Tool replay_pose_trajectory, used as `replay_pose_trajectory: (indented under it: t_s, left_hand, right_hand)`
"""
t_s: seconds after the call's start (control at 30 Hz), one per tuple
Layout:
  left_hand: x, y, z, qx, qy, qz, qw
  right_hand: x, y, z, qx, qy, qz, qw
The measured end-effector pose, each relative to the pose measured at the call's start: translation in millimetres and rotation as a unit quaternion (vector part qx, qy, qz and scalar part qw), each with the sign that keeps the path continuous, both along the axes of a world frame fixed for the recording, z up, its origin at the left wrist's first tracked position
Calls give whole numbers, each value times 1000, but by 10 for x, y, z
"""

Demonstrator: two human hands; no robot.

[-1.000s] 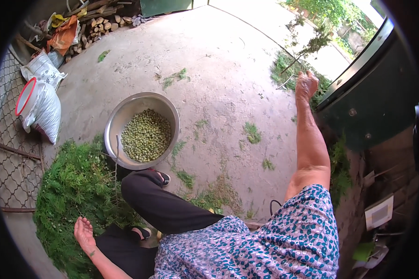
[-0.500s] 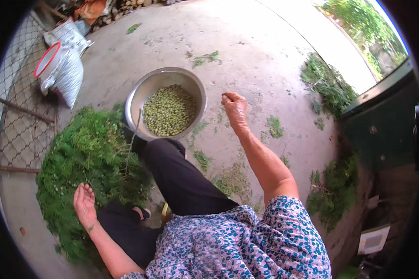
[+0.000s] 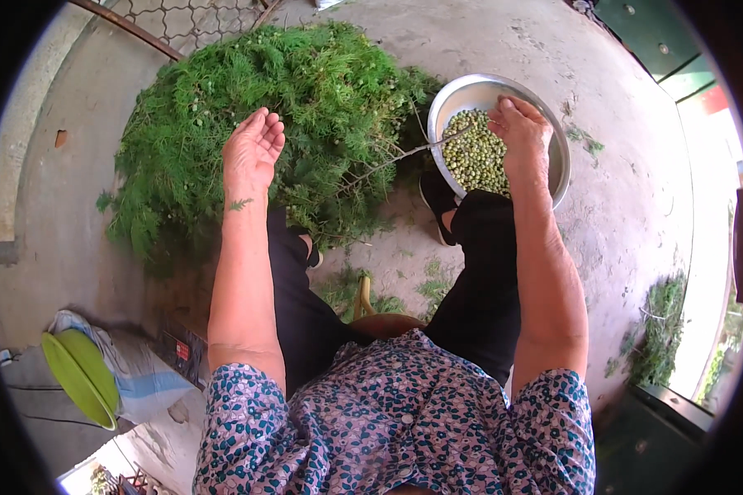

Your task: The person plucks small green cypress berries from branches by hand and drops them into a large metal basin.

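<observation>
One bare twig [image 3: 404, 155] in right hand [image 3: 520, 132] — tip points left, near-level.

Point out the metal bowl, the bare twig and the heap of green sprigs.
metal bowl [image 3: 553, 177]: head view, on its right rim.
bare twig [image 3: 404, 154]: head view, mid-stem, running from the right hand [image 3: 520, 136].
heap of green sprigs [image 3: 322, 91]: head view, upper middle of the pile.

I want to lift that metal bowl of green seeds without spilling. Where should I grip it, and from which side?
Take the bowl by its rolled rim, probably with two hands on opposite sides, from above. It sits level on the ground, wide, round and without handles. The far and outer rim lies bare. The near side is crowded by the right hand, a thin stalk, and a shoe.
</observation>
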State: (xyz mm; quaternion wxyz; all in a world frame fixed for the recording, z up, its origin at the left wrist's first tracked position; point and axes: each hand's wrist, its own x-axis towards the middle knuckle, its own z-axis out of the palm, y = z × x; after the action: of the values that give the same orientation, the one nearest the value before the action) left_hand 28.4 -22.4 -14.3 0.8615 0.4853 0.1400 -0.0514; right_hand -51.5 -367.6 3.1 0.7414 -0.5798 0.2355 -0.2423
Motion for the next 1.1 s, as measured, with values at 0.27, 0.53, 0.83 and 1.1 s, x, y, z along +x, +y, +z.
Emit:
replay_pose_trajectory:
  t_s: [0.27,0.53,0.83,1.1]
  left_hand:
    - [100,286,-208,16,86,26,996]
    - [66,-66,9,62,49,-77,994]
    - [48,114,29,83,34,-81,993]
    - [20,152,94,85,21,-86,992]
  right_hand:
    - [682,33,-1682,-479,263,38,836]
    - [818,-66,-2246,-725,286,206,591]
    - [693,100,-2188,-689,434,309,491]
    - [638,52,-1004,-661,310,449,515]
